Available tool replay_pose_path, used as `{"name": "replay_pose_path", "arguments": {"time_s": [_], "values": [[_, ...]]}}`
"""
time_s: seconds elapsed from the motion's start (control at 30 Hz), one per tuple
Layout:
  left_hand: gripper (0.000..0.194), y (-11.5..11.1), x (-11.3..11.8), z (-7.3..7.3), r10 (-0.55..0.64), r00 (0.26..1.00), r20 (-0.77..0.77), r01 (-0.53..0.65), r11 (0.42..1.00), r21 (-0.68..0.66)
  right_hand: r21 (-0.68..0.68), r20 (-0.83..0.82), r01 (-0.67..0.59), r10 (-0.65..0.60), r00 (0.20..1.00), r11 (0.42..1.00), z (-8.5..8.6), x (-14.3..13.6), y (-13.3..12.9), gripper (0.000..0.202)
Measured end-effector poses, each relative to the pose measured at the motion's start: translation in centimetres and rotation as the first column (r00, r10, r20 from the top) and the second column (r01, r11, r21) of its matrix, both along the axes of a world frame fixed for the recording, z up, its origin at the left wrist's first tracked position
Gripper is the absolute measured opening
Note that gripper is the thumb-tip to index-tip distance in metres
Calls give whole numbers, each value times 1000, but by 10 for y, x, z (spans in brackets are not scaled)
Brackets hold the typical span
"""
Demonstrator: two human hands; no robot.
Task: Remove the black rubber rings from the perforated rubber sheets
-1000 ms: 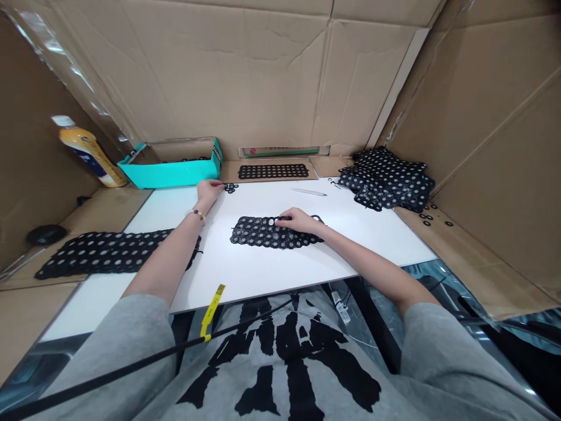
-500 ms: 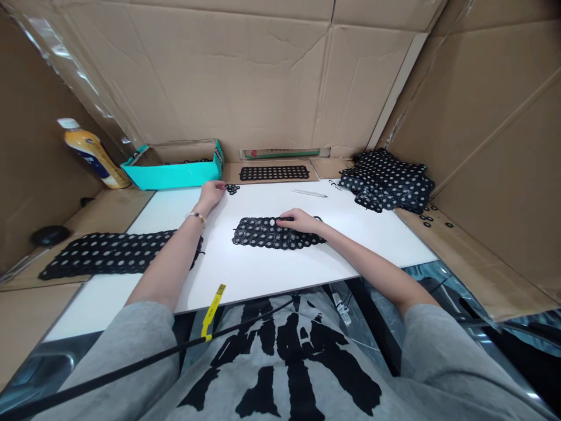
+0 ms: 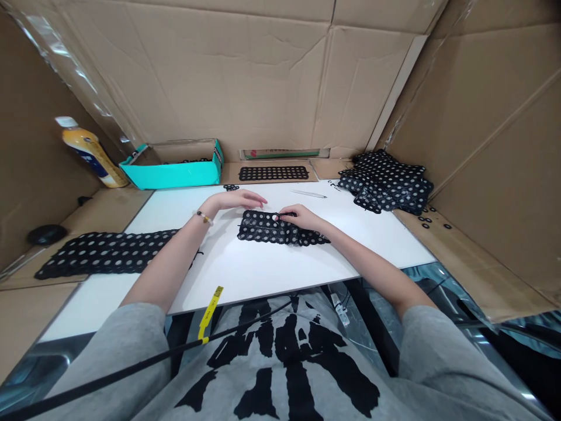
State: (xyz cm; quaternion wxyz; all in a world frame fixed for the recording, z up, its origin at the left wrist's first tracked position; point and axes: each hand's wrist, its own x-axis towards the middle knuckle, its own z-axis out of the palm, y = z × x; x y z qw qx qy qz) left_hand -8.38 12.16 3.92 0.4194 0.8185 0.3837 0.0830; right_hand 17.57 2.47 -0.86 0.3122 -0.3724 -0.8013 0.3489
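My right hand [image 3: 302, 216] pinches the upper edge of a black openwork mesh strip [image 3: 263, 228] with rows of round holes, bunched up under that hand. A small white spot shows at its fingertips; I cannot tell whether it is a nail or a disc. My left hand [image 3: 240, 200], with a beaded bracelet at the wrist, hovers above and left of the strip, thumb and fingers drawn together toward the right. Whatever is between them is too small to make out. Behind it lies a small cluster of black rings [image 3: 231, 187] on the white board [image 3: 245, 272].
A heap of dotted black mesh [image 3: 388, 180] lies at right, near loose rings [image 3: 424, 222]. Another strip [image 3: 109, 252] is at left. Farther back are a turquoise box [image 3: 175, 175], a flat black grid [image 3: 274, 173], a white pen [image 3: 309, 193] and a bottle [image 3: 92, 152]. Cardboard walls enclose the board.
My left hand has moved right from the ring cluster toward the mesh strip. The strip has shifted slightly up, and its right part is more bunched under my right hand.
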Motion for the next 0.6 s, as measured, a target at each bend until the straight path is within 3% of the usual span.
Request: {"name": "replay_pose_path", "arguments": {"time_s": [0.1, 0.3, 0.43, 0.53, 0.6], "values": [[33, -15, 20, 7, -188, 981, -57, 182, 980, -84, 15, 24, 58, -58, 998, 998, 3, 1, -1, 25], [29, -20, 39, 1, -257, 963, -85, 265, 958, 109, -18, 14, 98, -98, 995, 995, 1, -5, -5, 28], [32, -26, 47, -1, -145, 984, -99, 169, 936, 310, -75, -8, 116, -117, 993, 990, -5, -8, -4, 26], [22, -39, 55, 2, -2, 993, -119, 67, 834, 548, -76, -23, 171, -173, 985, 982, -8, -10, -3, 38], [18, -47, 58, 5, 3, 986, -165, 96, 801, 591, -80, -49, 190, -195, 980, 978, -9, -10, -2, 43]]}}
